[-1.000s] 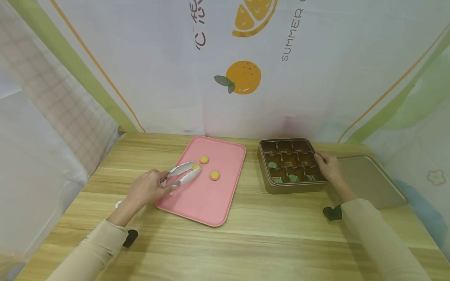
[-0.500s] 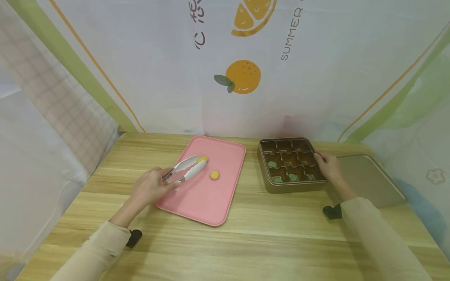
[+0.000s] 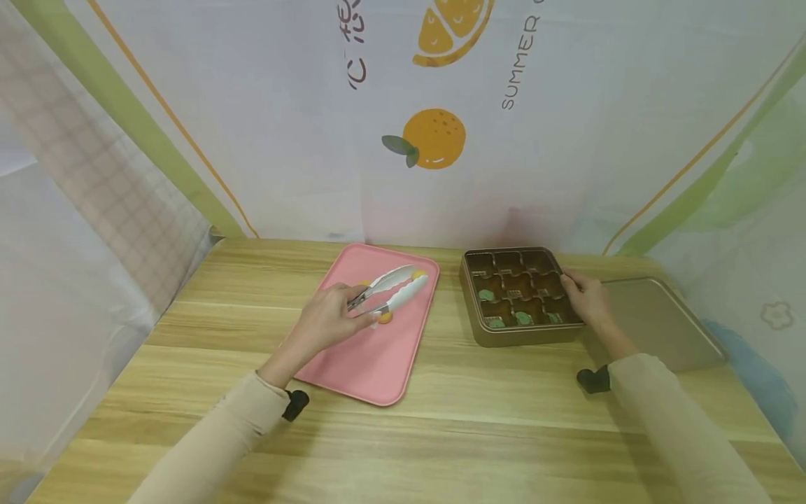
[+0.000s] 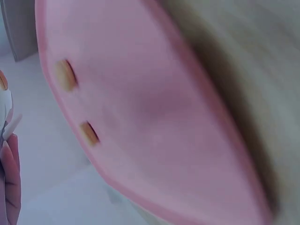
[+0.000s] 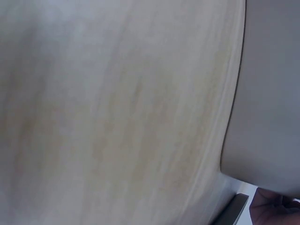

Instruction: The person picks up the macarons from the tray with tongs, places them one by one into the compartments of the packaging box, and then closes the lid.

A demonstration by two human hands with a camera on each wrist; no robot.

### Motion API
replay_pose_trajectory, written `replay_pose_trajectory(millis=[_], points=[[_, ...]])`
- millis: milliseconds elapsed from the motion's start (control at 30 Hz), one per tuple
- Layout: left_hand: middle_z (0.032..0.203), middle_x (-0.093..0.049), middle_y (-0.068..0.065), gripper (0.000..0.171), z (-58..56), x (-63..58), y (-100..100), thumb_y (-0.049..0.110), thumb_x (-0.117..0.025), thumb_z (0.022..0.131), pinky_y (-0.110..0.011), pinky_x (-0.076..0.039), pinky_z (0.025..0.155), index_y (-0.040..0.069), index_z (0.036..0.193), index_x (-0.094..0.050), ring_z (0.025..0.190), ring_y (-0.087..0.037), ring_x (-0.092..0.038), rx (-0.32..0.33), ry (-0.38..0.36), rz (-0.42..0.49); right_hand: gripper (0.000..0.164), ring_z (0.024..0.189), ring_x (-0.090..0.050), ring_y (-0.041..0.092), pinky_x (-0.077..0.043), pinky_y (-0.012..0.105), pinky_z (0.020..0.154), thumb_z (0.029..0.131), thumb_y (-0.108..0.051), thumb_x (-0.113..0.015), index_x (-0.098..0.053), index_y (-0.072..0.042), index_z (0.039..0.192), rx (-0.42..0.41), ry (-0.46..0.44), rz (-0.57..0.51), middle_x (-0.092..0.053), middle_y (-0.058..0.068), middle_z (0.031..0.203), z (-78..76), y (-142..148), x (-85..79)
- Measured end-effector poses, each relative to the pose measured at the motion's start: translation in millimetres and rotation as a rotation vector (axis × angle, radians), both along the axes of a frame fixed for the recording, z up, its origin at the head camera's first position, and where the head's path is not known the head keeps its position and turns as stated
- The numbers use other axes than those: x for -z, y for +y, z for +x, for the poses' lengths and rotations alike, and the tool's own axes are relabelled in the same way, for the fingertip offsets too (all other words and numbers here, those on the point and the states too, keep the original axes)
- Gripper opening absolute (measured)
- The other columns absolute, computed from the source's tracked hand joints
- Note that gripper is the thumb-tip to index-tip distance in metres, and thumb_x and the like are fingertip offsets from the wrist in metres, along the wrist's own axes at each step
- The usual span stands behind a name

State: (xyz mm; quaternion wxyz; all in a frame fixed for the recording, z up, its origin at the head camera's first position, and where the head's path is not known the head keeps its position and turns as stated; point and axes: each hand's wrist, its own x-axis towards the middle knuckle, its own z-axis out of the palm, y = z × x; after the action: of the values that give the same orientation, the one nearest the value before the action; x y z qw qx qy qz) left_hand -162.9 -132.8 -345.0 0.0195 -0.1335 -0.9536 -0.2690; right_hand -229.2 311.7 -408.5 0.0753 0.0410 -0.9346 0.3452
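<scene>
My left hand point(image 3: 330, 315) holds metal tongs with white scalloped tips point(image 3: 406, 294) above the pink tray point(image 3: 352, 367). A small round yellow cookie point(image 3: 418, 274) sits between the tong tips; it also shows at the left edge of the left wrist view. Two more cookies lie on the tray, a far cookie point(image 4: 66, 75) and a second cookie point(image 4: 88, 134), partly covered by hand and tongs in the head view. My right hand point(image 3: 587, 297) grips the right rim of a brown square tin point(image 3: 529, 336) with a divided insert. Flat green pieces point(image 3: 523, 318) lie in several compartments.
A flat bronze lid point(image 3: 661, 322) lies on the wooden table point(image 3: 441, 448) right of the tin, partly under the right forearm. Behind the table hangs a white curtain point(image 3: 283, 140) printed with oranges. Bare tabletop separates tray and tin.
The left hand has taken a cookie in the tongs and moved right and slightly away across the tray with it. The right hand and tin have stayed put.
</scene>
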Motion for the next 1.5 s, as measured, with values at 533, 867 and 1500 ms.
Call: replay_pose_trajectory(millis=[533,867,1500], points=[[0.075,-0.051,0.001,0.039,-26.2,-2.2,92.9,0.038,-0.072,0.080,-0.025,-0.033,0.054,0.014,0.109,-0.067,0.068,-0.013,-0.045,0.154,0.069,-0.061,0.048,0.115,-0.045,0.054,-0.040,0.060,0.092,0.103,-0.024,-0.035,-0.042,0.013,0.132,-0.010,-0.001,-0.020,-0.044,0.035,0.130,-0.5,1.1,0.4],[0.075,-0.053,0.001,0.048,-37.7,-5.3,133.2,0.043,-0.069,0.081,-0.026,-0.038,0.051,0.013,0.117,-0.065,0.068,-0.011,-0.046,0.199,0.065,-0.160,0.047,0.114,-0.046,0.054,-0.040,0.060,0.091,0.103,-0.023,-0.035,-0.043,0.014,0.131,-0.004,0.016,-0.017,-0.045,0.035,0.129,-2.5,1.8,1.4],[0.083,-0.059,0.001,0.031,-43.2,-9.1,162.8,0.044,-0.068,0.081,-0.030,-0.044,0.055,0.015,0.087,-0.063,0.075,-0.012,-0.053,0.183,0.045,-0.306,0.050,0.117,-0.042,0.055,-0.038,0.062,0.093,0.103,-0.026,-0.034,-0.041,0.013,0.133,-0.017,-0.005,-0.037,-0.043,0.036,0.131,-0.3,1.2,1.4]])
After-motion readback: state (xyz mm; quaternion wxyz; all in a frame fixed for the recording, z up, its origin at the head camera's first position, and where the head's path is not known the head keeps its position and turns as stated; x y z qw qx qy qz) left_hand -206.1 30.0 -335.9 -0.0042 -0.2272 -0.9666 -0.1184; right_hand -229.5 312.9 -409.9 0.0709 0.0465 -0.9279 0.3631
